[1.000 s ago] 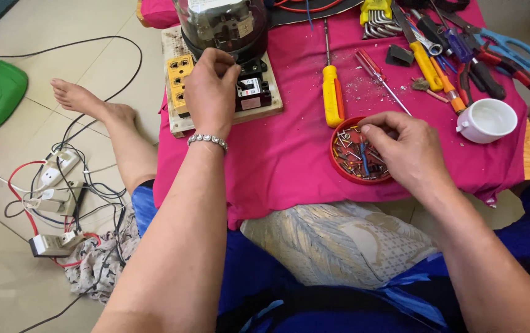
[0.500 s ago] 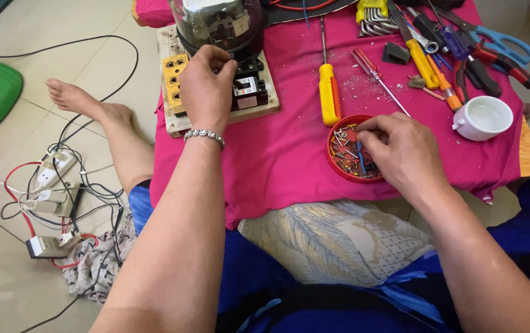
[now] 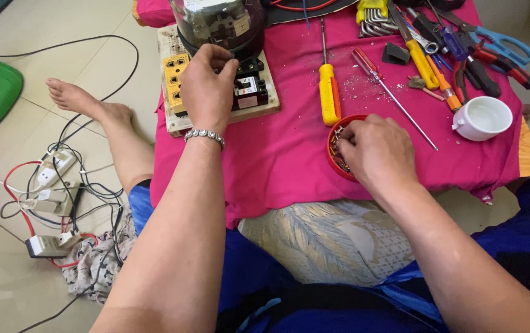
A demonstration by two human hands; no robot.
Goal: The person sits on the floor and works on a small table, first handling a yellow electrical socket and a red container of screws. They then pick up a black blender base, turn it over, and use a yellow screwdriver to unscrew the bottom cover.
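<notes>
Left hand (image 3: 206, 86) on black breaker (image 3: 251, 92); right hand (image 3: 376, 151) in red dish (image 3: 333, 157).

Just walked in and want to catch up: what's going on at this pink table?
A person sits at a pink-covered table. Their left hand rests on a wooden board carrying yellow sockets, a black breaker and a domed meter. Their right hand reaches into a small red dish of tiny parts. A yellow screwdriver and a white cup lie nearby.

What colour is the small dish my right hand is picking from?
Red dish, under the right hand; seen in the head view.
</notes>
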